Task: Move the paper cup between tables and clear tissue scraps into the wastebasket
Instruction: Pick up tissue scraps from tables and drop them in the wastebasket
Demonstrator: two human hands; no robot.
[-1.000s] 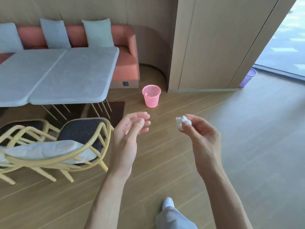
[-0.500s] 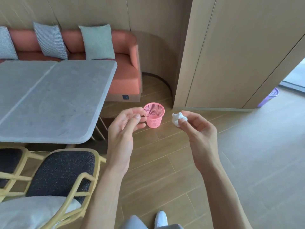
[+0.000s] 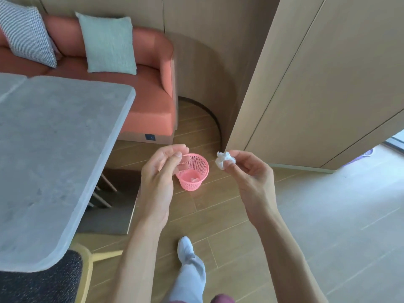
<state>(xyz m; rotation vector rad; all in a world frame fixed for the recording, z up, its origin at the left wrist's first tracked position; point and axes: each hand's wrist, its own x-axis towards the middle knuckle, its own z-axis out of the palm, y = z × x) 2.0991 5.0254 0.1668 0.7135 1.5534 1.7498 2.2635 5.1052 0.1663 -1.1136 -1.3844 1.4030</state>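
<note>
A small pink mesh wastebasket [image 3: 195,171] stands on the wooden floor, with a pale scrap lying at its bottom. My right hand [image 3: 251,178] pinches a crumpled white tissue ball [image 3: 224,160] at its fingertips, held in the air just right of the basket's rim. My left hand [image 3: 160,178] hovers in front of the basket's left side, its fingers loosely curled and holding nothing. No paper cup is in view.
A grey stone-topped table [image 3: 54,162] fills the left, with a dark-seated yellow chair [image 3: 43,278] under its near corner. A coral sofa [image 3: 150,92] with cushions stands behind. A wooden wall panel [image 3: 306,84] rises right of the basket. My foot [image 3: 185,248] is on the floor.
I have walked closer to the pink wastebasket, which now lies between my hands and looks larger. The tissue stays pinched in my right hand; my left hand keeps its pose.
</note>
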